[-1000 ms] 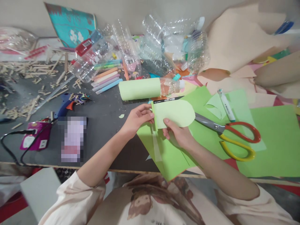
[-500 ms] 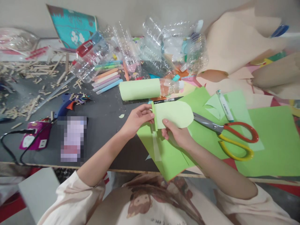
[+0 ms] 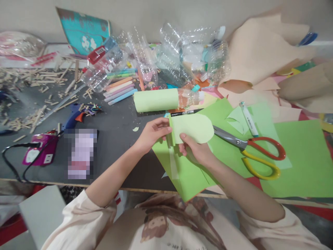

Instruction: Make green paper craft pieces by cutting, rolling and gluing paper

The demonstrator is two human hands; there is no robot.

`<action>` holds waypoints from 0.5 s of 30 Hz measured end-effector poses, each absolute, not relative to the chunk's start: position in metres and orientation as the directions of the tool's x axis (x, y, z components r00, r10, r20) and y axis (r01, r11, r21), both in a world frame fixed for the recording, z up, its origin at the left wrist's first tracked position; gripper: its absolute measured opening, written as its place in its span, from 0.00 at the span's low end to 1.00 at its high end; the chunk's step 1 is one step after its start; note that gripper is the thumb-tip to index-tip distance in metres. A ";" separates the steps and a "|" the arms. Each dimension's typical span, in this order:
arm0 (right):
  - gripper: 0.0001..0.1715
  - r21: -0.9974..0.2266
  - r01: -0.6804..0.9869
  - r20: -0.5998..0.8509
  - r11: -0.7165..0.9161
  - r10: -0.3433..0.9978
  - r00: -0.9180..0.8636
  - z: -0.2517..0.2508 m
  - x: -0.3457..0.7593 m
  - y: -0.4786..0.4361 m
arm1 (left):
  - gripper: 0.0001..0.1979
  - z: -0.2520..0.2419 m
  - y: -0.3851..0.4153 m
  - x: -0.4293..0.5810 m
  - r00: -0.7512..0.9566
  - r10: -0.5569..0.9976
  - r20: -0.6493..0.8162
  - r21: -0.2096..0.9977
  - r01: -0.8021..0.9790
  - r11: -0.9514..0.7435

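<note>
A pale green paper piece (image 3: 195,125) with one rounded end is held between both hands. My left hand (image 3: 154,134) pinches the brighter green strip (image 3: 172,131) along its straight end. From below, my right hand (image 3: 195,147) grips the lower edge, thumb on top and fingers curled underneath. Behind the piece lies a dark pen (image 3: 188,112). Beyond it rests a plastic bottle (image 3: 188,97) wrapped in pale green paper (image 3: 156,100). Large scissors (image 3: 240,141) with red and yellow handles lie right of the piece, on bright green sheets (image 3: 299,156).
At left are a blue glue gun (image 3: 72,116), a purple box with a cable (image 3: 40,149), a blurred-out phone (image 3: 82,152) and scattered wooden sticks (image 3: 39,78). Clear plastic bottles (image 3: 174,59) crowd the back. A white marker (image 3: 249,119) and brown paper (image 3: 260,52) are at right.
The view has shifted very slightly. Both hands keep the same hold on the paper piece, which stays almost where it was.
</note>
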State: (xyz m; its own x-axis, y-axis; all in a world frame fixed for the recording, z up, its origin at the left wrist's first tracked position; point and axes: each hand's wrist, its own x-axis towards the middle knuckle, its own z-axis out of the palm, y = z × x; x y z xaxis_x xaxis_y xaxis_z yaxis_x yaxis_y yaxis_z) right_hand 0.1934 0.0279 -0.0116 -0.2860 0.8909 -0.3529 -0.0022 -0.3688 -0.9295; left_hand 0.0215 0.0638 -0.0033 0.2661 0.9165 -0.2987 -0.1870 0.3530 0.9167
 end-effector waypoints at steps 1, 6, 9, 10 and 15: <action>0.32 -0.930 0.003 -0.351 -0.367 0.887 -0.301 -0.012 0.194 0.028 | 0.15 -0.003 0.064 0.021 0.270 0.914 -0.301 0.920 -0.169 0.353; 0.33 -0.944 -0.070 -0.301 -0.324 0.927 -0.222 -0.017 0.199 0.031 | 0.17 -0.003 0.065 0.017 0.280 0.905 -0.320 0.913 -0.163 0.373; 0.28 -0.968 -0.097 -0.236 -0.231 0.971 0.046 -0.020 0.203 0.037 | 0.16 -0.002 0.066 0.016 0.271 0.905 -0.327 0.909 -0.171 0.379; 0.26 -0.975 -0.103 -0.210 -0.199 0.972 0.108 -0.020 0.204 0.039 | 0.16 -0.002 0.066 0.016 0.268 0.905 -0.331 0.910 -0.165 0.381; 0.18 -0.979 -0.105 -0.180 -0.174 0.983 0.046 -0.013 0.207 0.045 | 0.16 -0.001 0.067 0.016 0.209 0.918 -0.336 0.922 -0.128 0.367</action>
